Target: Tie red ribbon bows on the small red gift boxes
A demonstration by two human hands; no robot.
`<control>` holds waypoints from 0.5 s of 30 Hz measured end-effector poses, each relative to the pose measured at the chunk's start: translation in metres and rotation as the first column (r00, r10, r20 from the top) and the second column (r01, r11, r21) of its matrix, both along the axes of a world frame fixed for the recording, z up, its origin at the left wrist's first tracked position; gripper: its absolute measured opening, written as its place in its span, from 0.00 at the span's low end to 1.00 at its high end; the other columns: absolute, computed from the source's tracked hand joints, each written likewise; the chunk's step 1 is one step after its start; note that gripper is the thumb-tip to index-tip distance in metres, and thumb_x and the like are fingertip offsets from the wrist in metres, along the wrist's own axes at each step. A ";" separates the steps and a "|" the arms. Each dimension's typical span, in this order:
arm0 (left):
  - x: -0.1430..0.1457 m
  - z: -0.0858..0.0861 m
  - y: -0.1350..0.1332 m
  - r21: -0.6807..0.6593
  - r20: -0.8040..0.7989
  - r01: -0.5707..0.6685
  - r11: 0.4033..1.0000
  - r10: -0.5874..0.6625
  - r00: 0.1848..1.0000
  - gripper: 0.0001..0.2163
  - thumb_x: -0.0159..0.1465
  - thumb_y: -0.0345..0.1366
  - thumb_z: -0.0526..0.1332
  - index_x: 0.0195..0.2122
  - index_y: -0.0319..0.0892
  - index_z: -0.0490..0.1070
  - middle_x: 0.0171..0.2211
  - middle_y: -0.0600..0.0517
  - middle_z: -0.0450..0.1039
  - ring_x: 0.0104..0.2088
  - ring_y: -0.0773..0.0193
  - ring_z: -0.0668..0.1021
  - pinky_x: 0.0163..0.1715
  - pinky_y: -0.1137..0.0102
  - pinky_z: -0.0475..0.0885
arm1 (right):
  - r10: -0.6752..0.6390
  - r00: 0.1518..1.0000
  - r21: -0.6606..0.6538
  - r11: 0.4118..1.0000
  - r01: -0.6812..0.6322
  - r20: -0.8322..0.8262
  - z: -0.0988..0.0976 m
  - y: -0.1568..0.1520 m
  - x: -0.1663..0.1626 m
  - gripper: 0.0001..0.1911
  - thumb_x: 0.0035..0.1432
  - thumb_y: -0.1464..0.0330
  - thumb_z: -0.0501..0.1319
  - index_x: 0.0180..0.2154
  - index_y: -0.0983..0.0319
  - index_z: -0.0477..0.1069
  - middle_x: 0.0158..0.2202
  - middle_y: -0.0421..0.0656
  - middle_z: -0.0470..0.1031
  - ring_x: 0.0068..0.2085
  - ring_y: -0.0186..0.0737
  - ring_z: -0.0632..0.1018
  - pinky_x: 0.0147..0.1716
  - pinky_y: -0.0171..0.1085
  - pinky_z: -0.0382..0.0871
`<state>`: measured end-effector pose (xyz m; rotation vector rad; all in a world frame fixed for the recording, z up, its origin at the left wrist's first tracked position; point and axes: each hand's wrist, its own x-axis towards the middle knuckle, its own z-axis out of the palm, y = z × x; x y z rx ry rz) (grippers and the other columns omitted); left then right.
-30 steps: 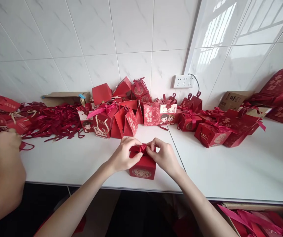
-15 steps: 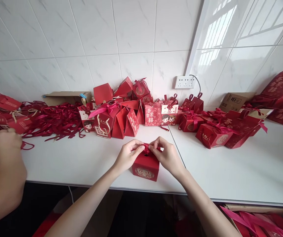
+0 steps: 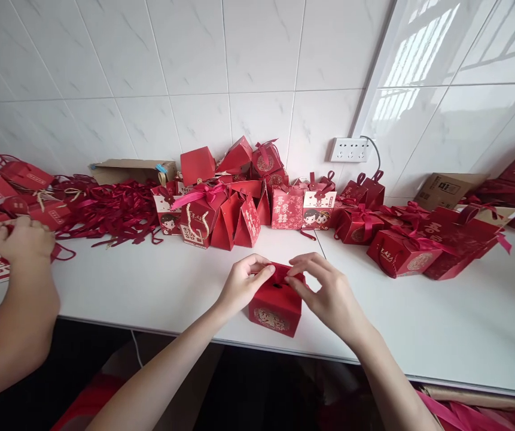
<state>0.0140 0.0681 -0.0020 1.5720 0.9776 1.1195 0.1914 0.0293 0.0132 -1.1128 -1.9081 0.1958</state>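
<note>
A small red gift box [image 3: 275,308] with a gold round emblem on its front stands near the table's front edge. On its top lies a dark red ribbon [image 3: 279,275], above a small dark hole. My left hand [image 3: 243,281] pinches the ribbon between thumb and forefinger at the left of the box top. At the right of the top, my right hand [image 3: 329,293] has its thumb and forefinger close together on the ribbon, its other fingers looser. The ribbon's ends are partly hidden by my fingers.
Finished-looking red gift boxes [image 3: 243,221] stand along the tiled wall, with more boxes [image 3: 405,251] at right. A heap of dark red ribbons [image 3: 113,209] lies left of centre. At far left, a co-worker's hand [image 3: 24,239] works among red boxes. A power strip [image 3: 351,149] hangs on the wall.
My right hand has moved right and its fingers have spread somewhat. My left hand still pinches at the box top. The box has turned slightly, and the view has shifted left.
</note>
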 end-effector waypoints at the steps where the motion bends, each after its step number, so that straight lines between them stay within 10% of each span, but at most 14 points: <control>1: 0.000 0.000 0.000 0.001 -0.004 0.000 1.000 0.000 1.000 0.10 0.58 0.43 0.62 0.31 0.40 0.69 0.28 0.53 0.74 0.31 0.65 0.77 0.34 0.73 0.70 | -0.006 0.998 0.018 1.000 0.004 0.070 0.000 -0.002 0.000 0.03 0.58 0.72 0.60 0.33 0.59 0.71 0.40 0.45 0.73 0.41 0.42 0.76 0.40 0.41 0.68; 15: -0.006 0.006 -0.003 0.037 -0.029 -0.006 0.999 0.007 1.000 0.13 0.60 0.45 0.61 0.31 0.40 0.69 0.28 0.51 0.75 0.31 0.63 0.77 0.34 0.71 0.72 | -0.090 0.969 0.279 0.960 0.024 0.228 -0.009 0.002 -0.003 0.09 0.64 0.71 0.55 0.34 0.60 0.73 0.37 0.45 0.75 0.35 0.38 0.74 0.35 0.40 0.62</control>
